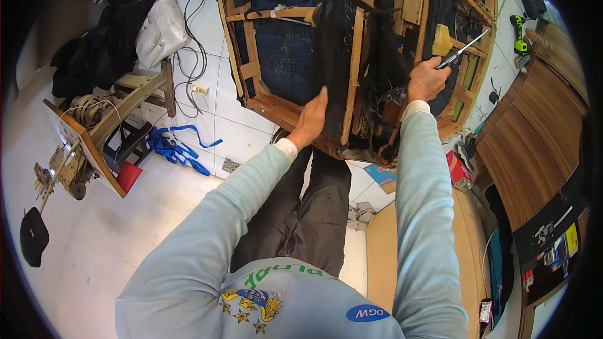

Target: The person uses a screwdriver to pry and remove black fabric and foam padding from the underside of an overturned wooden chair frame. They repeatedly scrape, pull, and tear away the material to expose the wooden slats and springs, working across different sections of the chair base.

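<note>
A wooden furniture frame (353, 56), with worn upholstery on it, stands tilted in front of me. Black fabric (336, 75) hangs along its middle rail. My left hand (309, 119) lies against the lower part of this fabric, fingers stretched out, its far side hidden. Over the frame's right half, my right hand (429, 80) is closed around scissors (463, 49), whose long metal blades point up and to the right. Just above that hand, a piece of yellow foam (442, 40) sticks to the frame. Dark blue cloth (286, 56) covers the left opening.
At left stand a sewing machine (69, 166) on a wooden stand and a white plastic bag (162, 31). A black cable (188, 85) and blue straps (179, 150) lie on the tiles. At right are a green drill (519, 34), a red box (459, 171) and brown wooden panels (534, 132).
</note>
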Tool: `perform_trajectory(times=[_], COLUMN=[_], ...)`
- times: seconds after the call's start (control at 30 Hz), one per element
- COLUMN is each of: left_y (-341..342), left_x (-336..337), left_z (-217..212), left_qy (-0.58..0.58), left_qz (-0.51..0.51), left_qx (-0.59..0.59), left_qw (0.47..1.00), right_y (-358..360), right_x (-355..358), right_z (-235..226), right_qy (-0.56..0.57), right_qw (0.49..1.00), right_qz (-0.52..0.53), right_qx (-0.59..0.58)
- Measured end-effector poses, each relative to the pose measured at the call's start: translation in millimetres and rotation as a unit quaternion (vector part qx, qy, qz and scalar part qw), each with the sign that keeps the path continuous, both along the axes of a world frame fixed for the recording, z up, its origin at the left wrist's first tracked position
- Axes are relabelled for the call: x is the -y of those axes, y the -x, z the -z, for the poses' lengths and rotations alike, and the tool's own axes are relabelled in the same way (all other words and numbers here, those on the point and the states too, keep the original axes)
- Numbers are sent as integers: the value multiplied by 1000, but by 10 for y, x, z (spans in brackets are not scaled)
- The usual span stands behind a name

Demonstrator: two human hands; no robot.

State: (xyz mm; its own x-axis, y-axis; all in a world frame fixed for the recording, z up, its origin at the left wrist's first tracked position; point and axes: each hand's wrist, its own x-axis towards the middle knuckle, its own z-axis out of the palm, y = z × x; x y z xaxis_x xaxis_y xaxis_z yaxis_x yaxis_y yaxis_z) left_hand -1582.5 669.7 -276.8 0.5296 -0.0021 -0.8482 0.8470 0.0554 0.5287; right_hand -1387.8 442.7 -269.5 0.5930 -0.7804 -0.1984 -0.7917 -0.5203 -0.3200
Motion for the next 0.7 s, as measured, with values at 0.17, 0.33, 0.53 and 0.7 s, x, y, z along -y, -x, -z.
perform_trajectory(times=[0.17, 0.33, 0.53, 0.7], left_y=[-60, -90, -158, -535], left_x=[-24, -60, 83, 49], left_z=[-455, -88, -139, -433], left_qy=[-35, 15, -2, 1], left_qz=[266, 484, 543, 687], left_qx=[86, -15, -63, -42], left_qw=[960, 875, 837, 725], right_y=[29, -28, -22, -21], right_x=[56, -24, 49, -77], right_z=[-61, -75, -62, -66], right_qy=[4, -4, 16, -10], right_qw=[1000, 1000, 1000, 1000], right_qz=[10, 22, 17, 18], right_qx=[-5, 1, -7, -6])
